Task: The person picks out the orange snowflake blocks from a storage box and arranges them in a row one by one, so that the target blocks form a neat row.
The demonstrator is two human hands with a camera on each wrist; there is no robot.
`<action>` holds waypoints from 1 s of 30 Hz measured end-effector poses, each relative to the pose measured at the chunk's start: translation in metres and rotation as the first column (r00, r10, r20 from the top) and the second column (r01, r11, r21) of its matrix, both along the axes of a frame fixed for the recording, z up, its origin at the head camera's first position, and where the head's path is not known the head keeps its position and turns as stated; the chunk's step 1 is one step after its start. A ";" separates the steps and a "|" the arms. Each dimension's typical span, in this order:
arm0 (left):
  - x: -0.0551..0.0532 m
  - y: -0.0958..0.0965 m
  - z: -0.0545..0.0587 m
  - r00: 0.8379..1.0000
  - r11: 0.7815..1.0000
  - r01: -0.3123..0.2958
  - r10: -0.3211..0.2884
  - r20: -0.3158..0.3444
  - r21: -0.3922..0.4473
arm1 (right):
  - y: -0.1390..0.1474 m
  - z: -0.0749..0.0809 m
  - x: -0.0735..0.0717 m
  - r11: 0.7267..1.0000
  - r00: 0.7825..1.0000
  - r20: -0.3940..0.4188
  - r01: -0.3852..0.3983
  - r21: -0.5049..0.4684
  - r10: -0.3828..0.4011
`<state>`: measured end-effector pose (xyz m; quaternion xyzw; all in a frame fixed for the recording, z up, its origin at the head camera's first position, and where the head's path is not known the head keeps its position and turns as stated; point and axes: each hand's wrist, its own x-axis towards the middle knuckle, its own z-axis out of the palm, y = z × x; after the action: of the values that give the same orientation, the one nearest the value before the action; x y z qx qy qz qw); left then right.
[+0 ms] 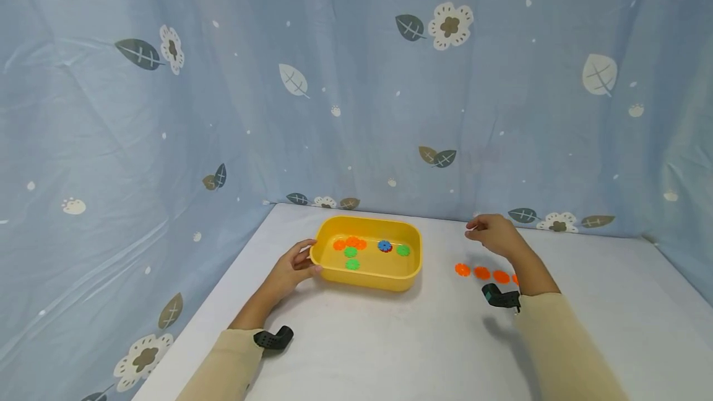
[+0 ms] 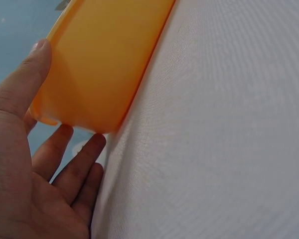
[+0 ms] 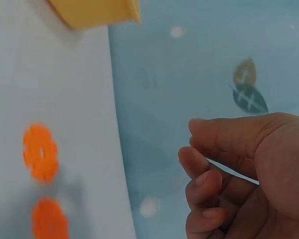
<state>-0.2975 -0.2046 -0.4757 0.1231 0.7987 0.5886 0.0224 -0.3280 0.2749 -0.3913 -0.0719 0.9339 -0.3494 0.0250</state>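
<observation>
A yellow plastic basin point(image 1: 362, 275) sits on the white table. My left hand point(image 1: 291, 272) touches its left end: the thumb point(image 2: 34, 74) lies along one wall, and the fingertips point(image 2: 65, 130) meet the end wall with fingers mostly straight. Inside the basin are orange flower-shaped discs point(image 1: 353, 242), green ones point(image 1: 351, 264) and a blue one point(image 1: 384, 245) overlapping a red one. Right of the basin, my right hand point(image 1: 496, 237) is raised above the table with fingers loosely bent and nothing between them. Below it lies a row of several orange flower discs point(image 1: 481, 273), partly hidden by the wrist.
A pale blue curtain point(image 1: 356, 110) with leaves and flowers hangs along the table's back edge and left side. The white tabletop point(image 1: 379, 345) extends in front of the basin. Each wrist carries a black camera mount point(image 1: 274, 338).
</observation>
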 end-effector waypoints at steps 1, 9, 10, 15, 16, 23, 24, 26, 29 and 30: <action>0.000 -0.001 0.000 1.000 1.000 -0.004 0.004 0.001 0.000 | -0.006 0.000 -0.002 1.000 1.000 -0.004 -0.007 0.001 0.007; 0.000 -0.003 -0.001 1.000 1.000 0.003 -0.003 0.000 0.003 | -0.057 0.003 -0.017 0.998 0.999 -0.005 -0.043 -0.050 0.043; 0.000 -0.003 -0.001 1.000 1.000 0.009 -0.009 -0.002 0.005 | -0.063 0.003 -0.018 0.997 0.999 -0.009 -0.049 -0.054 0.049; 0.000 -0.002 -0.002 1.000 0.999 0.021 -0.021 -0.004 0.024 | -0.093 0.004 -0.022 0.996 0.998 -0.023 -0.060 -0.065 0.058; 0.001 -0.002 -0.001 1.000 0.999 0.021 -0.021 -0.005 0.024 | -0.099 0.004 -0.023 0.996 0.998 -0.024 -0.059 -0.067 0.058; 0.001 -0.001 0.002 0.999 0.999 0.041 -0.042 0.019 0.036 | -0.135 -0.005 -0.031 0.991 0.995 -0.022 -0.104 -0.085 0.102; 0.001 -0.001 0.003 0.999 0.998 0.044 -0.045 0.023 0.038 | -0.140 -0.006 -0.032 0.989 0.993 -0.024 -0.115 -0.090 0.113; 0.001 -0.002 0.003 0.998 0.998 0.055 -0.056 0.027 0.044 | -0.149 -0.008 -0.033 0.985 0.990 -0.032 -0.140 -0.102 0.137; 0.001 -0.002 0.003 0.998 0.997 0.056 -0.058 0.029 0.044 | -0.163 -0.013 -0.035 0.975 0.984 -0.035 -0.178 -0.130 0.175; 0.001 -0.003 0.003 0.998 0.998 0.053 -0.054 0.030 0.040 | -0.167 -0.015 -0.035 0.972 0.981 -0.037 -0.192 -0.135 0.188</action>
<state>-0.2968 -0.2072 -0.4729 0.1357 0.7829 0.6053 0.0479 -0.3631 0.1079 -0.4059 -0.1667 0.8966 -0.4080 0.0421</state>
